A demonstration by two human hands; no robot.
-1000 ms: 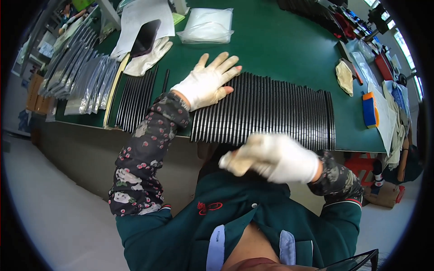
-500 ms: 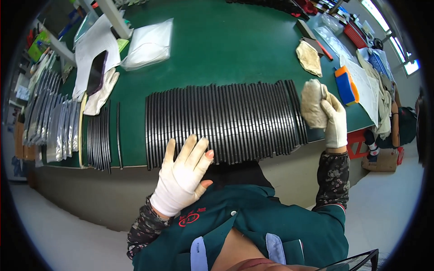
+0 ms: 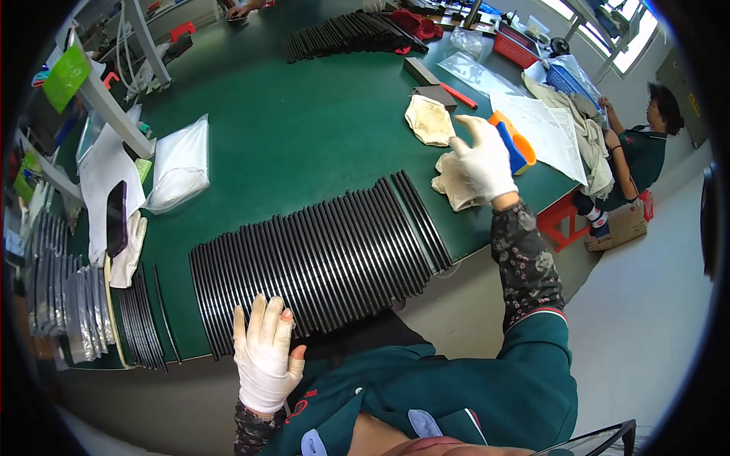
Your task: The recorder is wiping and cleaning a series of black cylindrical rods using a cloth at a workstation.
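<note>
A long row of thin black rods (image 3: 304,254) lies side by side along the near edge of the green table. My left hand (image 3: 266,353), in a white glove with some fingertips bare, rests flat and open with its fingertips over the near ends of the rods. At the right, my gloved right hand (image 3: 484,163) is open, fingers reaching out above the table. Partly under it lies a cream cloth pad (image 3: 454,188); a second cream cloth (image 3: 430,121) is just beyond. Close by the right hand stands a blue and orange object (image 3: 518,144), its kind unclear.
A smaller group of rods (image 3: 141,323) and bagged pieces (image 3: 84,304) lie at the left, near a phone (image 3: 116,216), a white glove (image 3: 129,251) and a white packet (image 3: 181,163). Another rod pile (image 3: 350,36) is at the back. A co-worker (image 3: 642,152) sits at the far right.
My right hand has let go of the cloth pad, which now lies on the table, and its fingers have opened. My left hand stays at the rods. The view has swung to the right.
</note>
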